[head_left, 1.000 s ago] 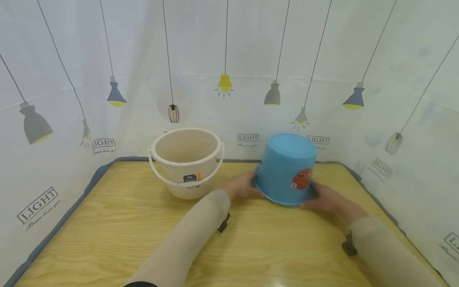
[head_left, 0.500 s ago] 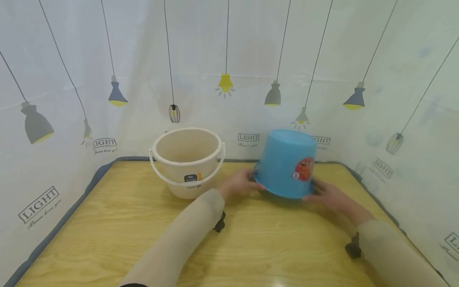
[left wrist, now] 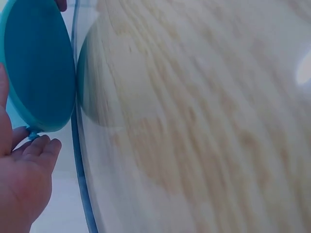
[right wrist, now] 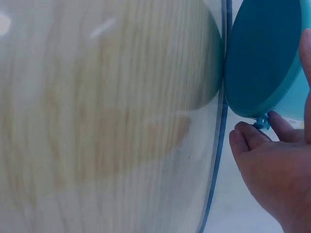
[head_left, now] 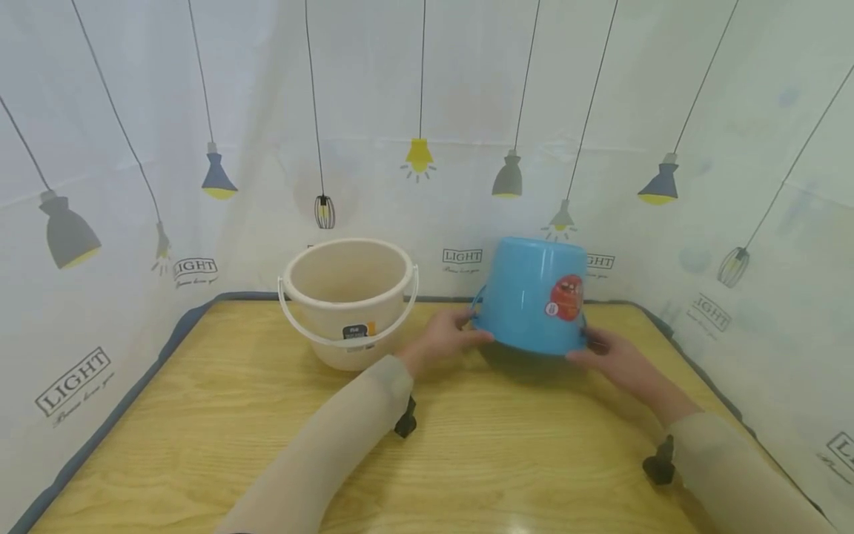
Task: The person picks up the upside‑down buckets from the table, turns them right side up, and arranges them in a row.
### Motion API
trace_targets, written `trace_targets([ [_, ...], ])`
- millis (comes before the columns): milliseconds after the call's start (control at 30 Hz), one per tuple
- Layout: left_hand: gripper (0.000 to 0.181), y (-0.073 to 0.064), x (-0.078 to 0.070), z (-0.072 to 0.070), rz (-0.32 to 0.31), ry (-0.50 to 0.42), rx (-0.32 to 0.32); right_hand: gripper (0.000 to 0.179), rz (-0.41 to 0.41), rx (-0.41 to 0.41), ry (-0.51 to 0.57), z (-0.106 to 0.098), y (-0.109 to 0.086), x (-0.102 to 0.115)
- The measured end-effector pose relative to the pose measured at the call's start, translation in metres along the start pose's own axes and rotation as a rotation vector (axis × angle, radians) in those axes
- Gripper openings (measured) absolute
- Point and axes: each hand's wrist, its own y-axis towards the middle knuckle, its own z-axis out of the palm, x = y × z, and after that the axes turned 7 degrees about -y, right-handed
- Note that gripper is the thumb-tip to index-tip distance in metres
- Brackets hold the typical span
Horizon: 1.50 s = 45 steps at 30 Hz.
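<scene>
A blue bucket [head_left: 527, 293] with a red round label is held upside down toward the back right of the table. Its rim is raised off the wood, and the bucket leans slightly. At the rim's left side my left hand [head_left: 442, 340] grips it, thumb toward me in the head view. The right hand [head_left: 620, 363] grips the opposite side in the same manner. Both wrist views look up into the dark mouth of the bucket [left wrist: 39, 63], with small handle lugs beside the fingers. Left of it, a cream bucket [head_left: 350, 326] stands upright, its white handle lowered in front.
The wood-patterned table [head_left: 480, 460] has a shiny top. Behind and along both sides hangs a pale sheet [head_left: 373, 89] printed with lamps, close to the table's dark edge. The cream bucket stands just beyond my left forearm.
The blue bucket has risen off the table and its upturned base has tipped away from me. Both hands have moved up slightly with it. The cream bucket stays where it was.
</scene>
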Motion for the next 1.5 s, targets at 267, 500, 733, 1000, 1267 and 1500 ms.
trace_targets([
  [267, 0.075, 0.002, 0.001, 0.002, 0.032, -0.06, -0.09, 0.104, 0.026, -0.035, 0.076, -0.002, -0.003, -0.004],
  [500, 0.058, 0.004, 0.005, 0.005, 0.051, -0.133, -0.151, 0.1, 0.065, -0.04, 0.169, -0.004, -0.001, 0.0],
  [733, 0.039, 0.004, 0.0, 0.005, 0.104, -0.219, -0.244, 0.091, 0.053, -0.101, 0.313, -0.005, -0.005, 0.012],
  [1000, 0.031, 0.0, -0.006, 0.003, 0.116, -0.272, -0.285, 0.073, 0.025, -0.16, 0.39, -0.006, -0.009, 0.019],
  [1267, 0.03, -0.006, -0.012, -0.001, 0.142, -0.289, -0.3, 0.033, -0.084, -0.215, 0.544, -0.007, -0.014, 0.017],
  [1500, 0.03, -0.006, -0.017, -0.002, 0.148, -0.32, -0.292, 0.041, -0.166, -0.301, 0.503, -0.012, -0.017, 0.017],
])
